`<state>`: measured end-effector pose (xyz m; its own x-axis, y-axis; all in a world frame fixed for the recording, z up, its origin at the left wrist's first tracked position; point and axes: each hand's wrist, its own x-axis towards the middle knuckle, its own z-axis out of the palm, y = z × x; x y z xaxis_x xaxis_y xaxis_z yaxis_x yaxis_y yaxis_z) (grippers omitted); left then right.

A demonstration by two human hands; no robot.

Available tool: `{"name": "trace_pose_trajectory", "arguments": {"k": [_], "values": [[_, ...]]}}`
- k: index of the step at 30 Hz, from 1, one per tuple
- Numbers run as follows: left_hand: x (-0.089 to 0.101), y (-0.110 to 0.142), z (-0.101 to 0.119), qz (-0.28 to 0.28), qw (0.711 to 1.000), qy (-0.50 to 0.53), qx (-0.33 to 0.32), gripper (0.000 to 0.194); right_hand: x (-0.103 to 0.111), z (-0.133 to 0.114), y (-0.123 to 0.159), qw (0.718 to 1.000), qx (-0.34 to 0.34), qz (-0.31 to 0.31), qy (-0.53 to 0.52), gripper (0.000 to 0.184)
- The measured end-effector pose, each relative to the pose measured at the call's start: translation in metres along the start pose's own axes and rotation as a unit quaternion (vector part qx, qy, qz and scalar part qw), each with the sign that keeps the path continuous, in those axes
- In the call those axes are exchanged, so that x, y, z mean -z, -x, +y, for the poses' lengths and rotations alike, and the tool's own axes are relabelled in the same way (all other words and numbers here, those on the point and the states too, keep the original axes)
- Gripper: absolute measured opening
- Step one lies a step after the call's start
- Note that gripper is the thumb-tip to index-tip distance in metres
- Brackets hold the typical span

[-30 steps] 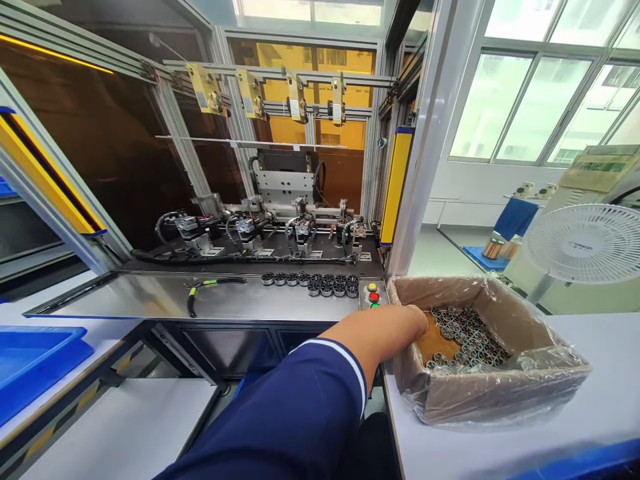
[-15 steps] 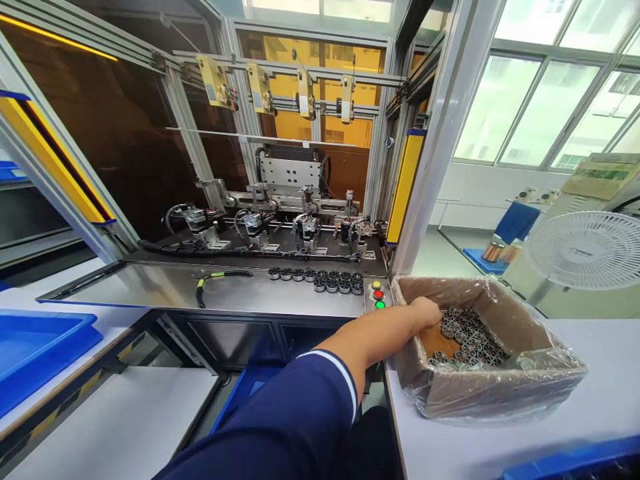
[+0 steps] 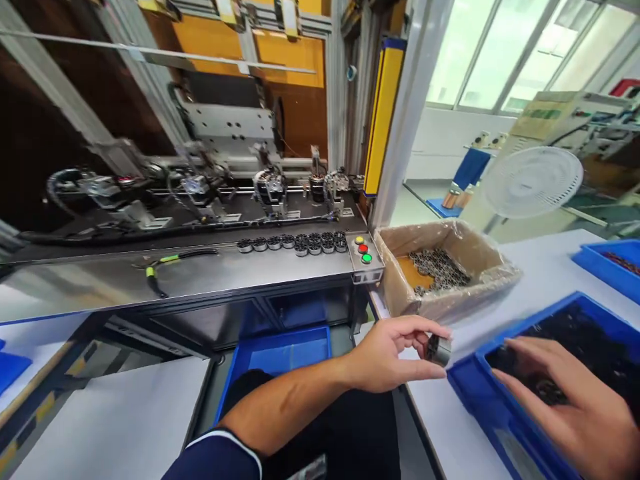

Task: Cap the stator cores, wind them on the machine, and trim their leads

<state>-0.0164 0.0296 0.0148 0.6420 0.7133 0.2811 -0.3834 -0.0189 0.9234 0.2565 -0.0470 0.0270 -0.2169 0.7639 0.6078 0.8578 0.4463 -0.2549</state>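
My left hand (image 3: 393, 355) grips a small round metal stator core (image 3: 442, 351) between thumb and fingers, in front of the cardboard box. At the right, my right hand (image 3: 565, 393) is over a blue bin (image 3: 465, 383) of black parts. Its thumb and fingers are apart, curved around a dark gap where a ring shape shows faintly. Blur hides whether that hand touches a part. Many similar stator cores (image 3: 440, 268) lie in the plastic-lined cardboard box (image 3: 450, 308) beyond my left hand.
Several dark-topped cores (image 3: 314, 244) stand in rows on the machine's metal ledge (image 3: 225, 277), left of a button panel (image 3: 367, 270). A black and yellow cable (image 3: 170, 259) lies farther left. Another blue tray (image 3: 285, 350) sits low beneath the ledge. A fan (image 3: 533, 181) stands behind.
My left hand has come out of the cardboard box towards me with a stator core. My right hand has come into view over the blue bin. The view has turned right and down.
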Motion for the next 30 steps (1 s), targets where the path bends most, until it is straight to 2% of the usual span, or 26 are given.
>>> {"name": "trace_pose_trajectory", "arguments": {"k": [4,7,9,12,15,17,21,30], "values": [[-0.005,0.013,0.001,-0.005,1.000,0.025,0.012,0.054,-0.010,-0.062,-0.015,0.997,0.053,0.007,-0.046,0.028],[-0.009,0.018,-0.005,-0.012,0.999,0.037,0.015,0.050,-0.017,-0.078,-0.007,0.997,0.054,0.016,-0.053,0.030],[-0.013,0.020,-0.010,-0.018,0.998,0.055,0.028,0.048,-0.019,-0.079,0.000,0.996,0.064,0.017,-0.056,0.034],[-0.020,0.019,-0.018,-0.013,0.994,0.089,0.060,0.056,-0.019,-0.077,0.002,0.995,0.069,0.013,-0.076,0.039],[-0.027,0.017,-0.022,-0.001,0.991,0.107,0.080,0.061,-0.019,-0.077,-0.001,0.994,0.072,0.015,-0.086,0.035],[-0.029,0.016,-0.022,0.004,0.990,0.106,0.094,0.058,-0.020,-0.077,-0.002,0.993,0.080,0.018,-0.085,0.033],[-0.030,0.015,-0.020,0.015,0.985,0.128,0.118,0.054,-0.021,-0.076,-0.002,0.993,0.083,0.015,-0.087,0.034],[-0.028,0.018,-0.020,0.019,0.975,0.156,0.154,0.058,-0.019,-0.073,-0.002,0.992,0.110,0.013,-0.059,0.035]]}}
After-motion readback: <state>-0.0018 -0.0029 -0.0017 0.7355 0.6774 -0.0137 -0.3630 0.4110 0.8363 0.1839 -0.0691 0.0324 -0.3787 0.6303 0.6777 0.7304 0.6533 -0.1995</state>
